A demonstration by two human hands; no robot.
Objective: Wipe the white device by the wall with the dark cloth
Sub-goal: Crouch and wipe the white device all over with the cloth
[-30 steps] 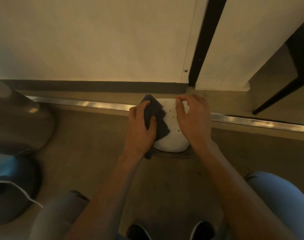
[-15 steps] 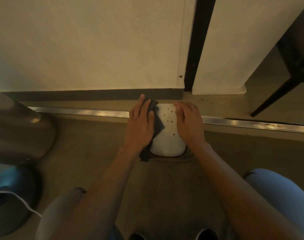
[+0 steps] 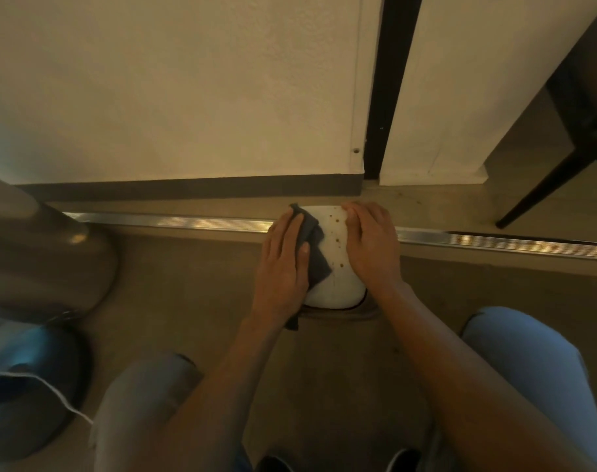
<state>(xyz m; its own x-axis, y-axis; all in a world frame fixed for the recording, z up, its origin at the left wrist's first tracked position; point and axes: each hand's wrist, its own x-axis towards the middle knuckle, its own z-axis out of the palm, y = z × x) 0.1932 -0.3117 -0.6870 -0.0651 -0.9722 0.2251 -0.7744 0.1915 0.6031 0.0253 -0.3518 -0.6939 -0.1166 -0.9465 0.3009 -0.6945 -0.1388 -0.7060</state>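
The white device (image 3: 336, 284) is a rounded box standing on the floor close to the wall, with small brown spots on its top. My left hand (image 3: 285, 260) presses the dark cloth (image 3: 316, 253) against the device's left side; a corner of the cloth hangs below my wrist. My right hand (image 3: 372, 247) lies flat on the device's right side, fingers pointing to the wall, holding it steady.
A metal floor track (image 3: 494, 241) runs left to right under the device. A grey and blue appliance (image 3: 28, 301) with a white cord stands at the left. A black furniture leg (image 3: 542, 189) slants at the right. My knees frame the bottom.
My left hand with the cloth slid toward the wall along the device's left side, then came a little back and onto the top. My right hand has stayed on the device.
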